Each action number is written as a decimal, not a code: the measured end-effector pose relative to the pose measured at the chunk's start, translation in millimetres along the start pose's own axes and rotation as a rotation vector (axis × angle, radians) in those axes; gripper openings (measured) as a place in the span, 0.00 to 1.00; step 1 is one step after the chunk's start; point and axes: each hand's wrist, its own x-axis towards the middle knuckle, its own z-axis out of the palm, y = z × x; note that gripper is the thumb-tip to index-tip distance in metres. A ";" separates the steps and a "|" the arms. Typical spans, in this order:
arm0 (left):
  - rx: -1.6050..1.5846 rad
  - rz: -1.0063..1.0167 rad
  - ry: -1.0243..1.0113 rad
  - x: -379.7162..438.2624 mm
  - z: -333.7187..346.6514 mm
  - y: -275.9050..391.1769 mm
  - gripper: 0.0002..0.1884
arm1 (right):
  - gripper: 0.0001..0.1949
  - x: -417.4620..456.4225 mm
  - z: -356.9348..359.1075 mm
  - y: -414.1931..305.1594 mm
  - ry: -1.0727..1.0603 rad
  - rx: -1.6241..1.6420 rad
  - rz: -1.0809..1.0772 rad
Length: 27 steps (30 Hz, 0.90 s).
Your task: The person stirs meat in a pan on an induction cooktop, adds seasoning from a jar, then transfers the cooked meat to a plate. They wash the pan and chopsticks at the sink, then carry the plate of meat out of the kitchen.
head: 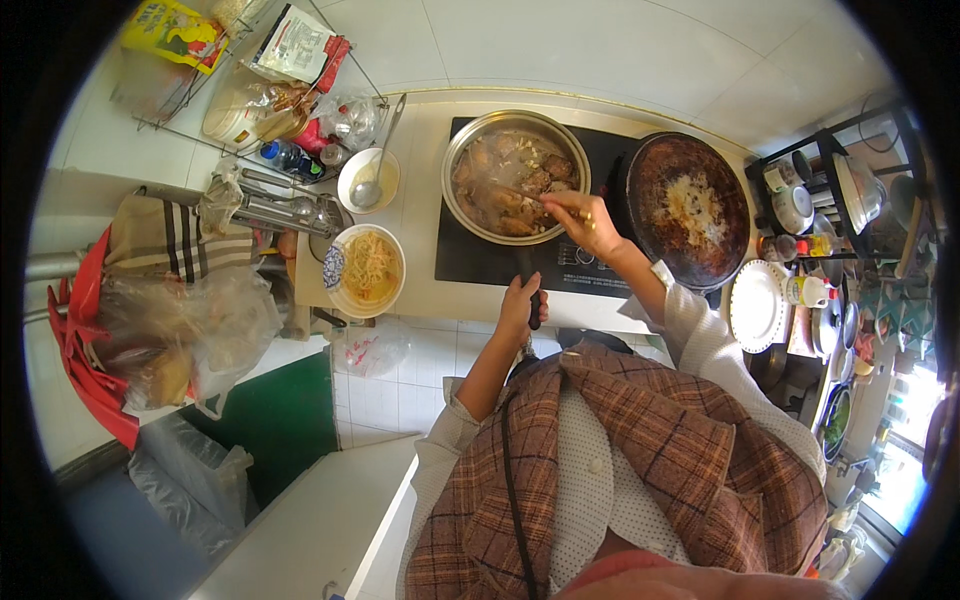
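A steel pan [451, 196] stands on the black induction cooktop [465, 262], with browned meat pieces [556, 167] and chopped bits in steaming liquid. My left hand [519, 306] is closed around the pan's black handle [535, 309], at the side nearest me. Over the pan's right rim, my right hand [585, 223] grips thin chopsticks [517, 193] whose far ends reach down among the meat. How far the tips go into the liquid cannot be told.
Right of the pan lies a large, dark, crusted wok or lid [688, 210]. At left stand a bowl with a ladle [365, 193] and a bowl of shredded food [367, 274]. A wire rack [225, 154] holds packets and bottles; a white plate [757, 306] is at right.
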 end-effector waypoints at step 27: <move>-0.058 0.021 0.065 5.2 2.2 -8.6 0.12 | 0.10 22.5 -75.2 5.1 0.218 -0.266 -0.061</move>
